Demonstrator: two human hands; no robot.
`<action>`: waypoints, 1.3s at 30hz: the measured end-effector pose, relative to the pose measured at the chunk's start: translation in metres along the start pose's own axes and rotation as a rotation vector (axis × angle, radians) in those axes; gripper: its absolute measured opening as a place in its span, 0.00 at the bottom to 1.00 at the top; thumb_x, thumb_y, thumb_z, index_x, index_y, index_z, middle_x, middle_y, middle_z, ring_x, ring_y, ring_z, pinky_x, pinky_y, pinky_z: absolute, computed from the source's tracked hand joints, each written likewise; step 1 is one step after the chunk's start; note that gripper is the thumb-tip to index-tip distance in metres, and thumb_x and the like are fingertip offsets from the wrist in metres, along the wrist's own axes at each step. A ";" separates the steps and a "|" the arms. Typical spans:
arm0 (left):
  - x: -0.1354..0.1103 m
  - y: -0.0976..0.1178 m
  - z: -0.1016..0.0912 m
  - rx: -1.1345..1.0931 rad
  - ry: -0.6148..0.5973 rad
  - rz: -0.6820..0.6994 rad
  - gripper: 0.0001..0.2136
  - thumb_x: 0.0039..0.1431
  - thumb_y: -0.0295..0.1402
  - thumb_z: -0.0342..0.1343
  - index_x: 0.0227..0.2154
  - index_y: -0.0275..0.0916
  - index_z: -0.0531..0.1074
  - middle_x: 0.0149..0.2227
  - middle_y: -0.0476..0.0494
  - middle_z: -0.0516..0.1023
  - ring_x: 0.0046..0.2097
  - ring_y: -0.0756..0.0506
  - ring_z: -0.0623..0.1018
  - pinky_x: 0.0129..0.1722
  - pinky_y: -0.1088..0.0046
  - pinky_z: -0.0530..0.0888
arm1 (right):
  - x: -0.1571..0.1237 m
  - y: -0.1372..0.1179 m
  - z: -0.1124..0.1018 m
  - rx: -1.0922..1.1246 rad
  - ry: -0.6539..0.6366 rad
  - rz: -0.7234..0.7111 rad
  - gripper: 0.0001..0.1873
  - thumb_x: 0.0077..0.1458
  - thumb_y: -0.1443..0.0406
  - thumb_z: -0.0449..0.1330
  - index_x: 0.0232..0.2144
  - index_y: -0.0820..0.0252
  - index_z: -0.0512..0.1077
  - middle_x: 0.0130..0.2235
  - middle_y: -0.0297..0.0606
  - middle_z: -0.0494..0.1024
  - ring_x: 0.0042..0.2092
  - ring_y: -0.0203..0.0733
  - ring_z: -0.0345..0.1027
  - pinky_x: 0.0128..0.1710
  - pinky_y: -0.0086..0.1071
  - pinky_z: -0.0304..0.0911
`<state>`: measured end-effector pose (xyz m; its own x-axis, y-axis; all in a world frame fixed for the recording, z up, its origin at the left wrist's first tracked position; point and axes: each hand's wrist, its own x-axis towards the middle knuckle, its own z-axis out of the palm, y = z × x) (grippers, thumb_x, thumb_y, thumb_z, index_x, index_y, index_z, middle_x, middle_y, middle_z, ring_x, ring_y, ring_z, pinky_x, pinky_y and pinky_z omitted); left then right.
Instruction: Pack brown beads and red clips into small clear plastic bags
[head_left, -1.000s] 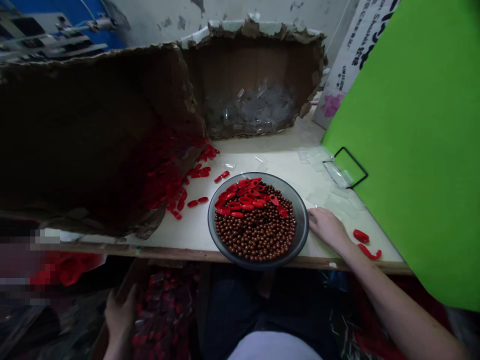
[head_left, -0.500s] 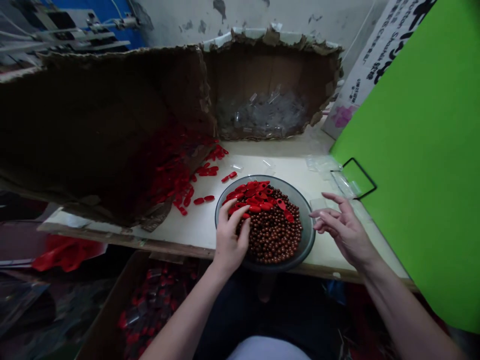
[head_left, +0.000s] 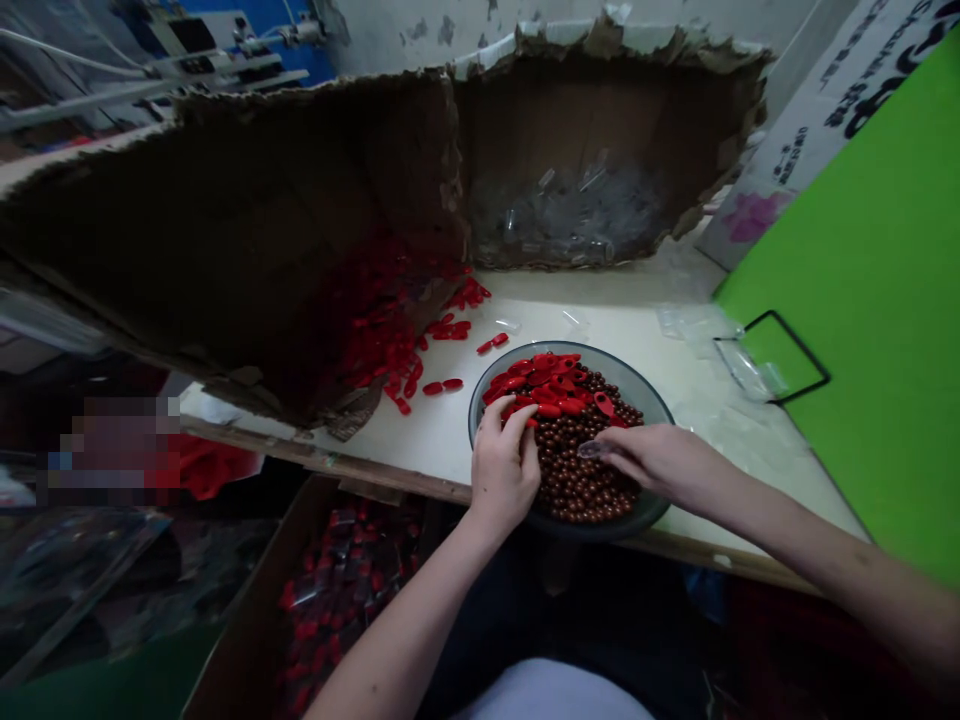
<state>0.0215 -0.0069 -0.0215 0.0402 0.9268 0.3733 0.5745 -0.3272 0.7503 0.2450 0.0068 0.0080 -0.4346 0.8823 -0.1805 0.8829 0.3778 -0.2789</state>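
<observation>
The grey bowl (head_left: 639, 385) stands at the front edge of the white table (head_left: 525, 300); inside it lie round brown beads (head_left: 577, 492), with glossy red spoon-shaped pieces (head_left: 544, 370) heaped on the far-left part. The right hand (head_left: 667, 462) comes over the bowl's right rim; its thumb and fingers are almost closed, and they pinch a small clear plastic shell (head_left: 590, 450) just above the beads; whether the shell contains any bead, I cannot tell. The left hand (head_left: 504, 468) is at the bowl's left side, with fingers half curled; a bit of red shows at the fingertips, but I cannot tell if they grip it.

For good handling, I would keep the shell low and inside the bowl, so that any loose bead falls back there; the pinch should be light, because such thin plastic probably bends; the left fingers should, in my opinion, stay beside the red pieces and not block the right hand; the shell's mouth is best kept level, without hurry.
</observation>
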 end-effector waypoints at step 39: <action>0.014 0.041 0.004 -0.990 -0.331 -0.352 0.19 0.50 0.28 0.61 0.47 0.37 0.72 0.43 0.41 0.80 0.44 0.45 0.79 0.50 0.65 0.74 | 0.003 -0.008 -0.016 1.027 0.276 0.051 0.18 0.53 0.54 0.62 0.43 0.56 0.73 0.40 0.39 0.81 0.39 0.44 0.76 0.39 0.37 0.70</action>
<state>0.0483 -0.0061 0.0124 0.3049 0.9524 -0.0006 -0.3068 0.0988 0.9466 0.2395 0.0109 0.0247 -0.2324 0.9722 -0.0298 0.2697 0.0350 -0.9623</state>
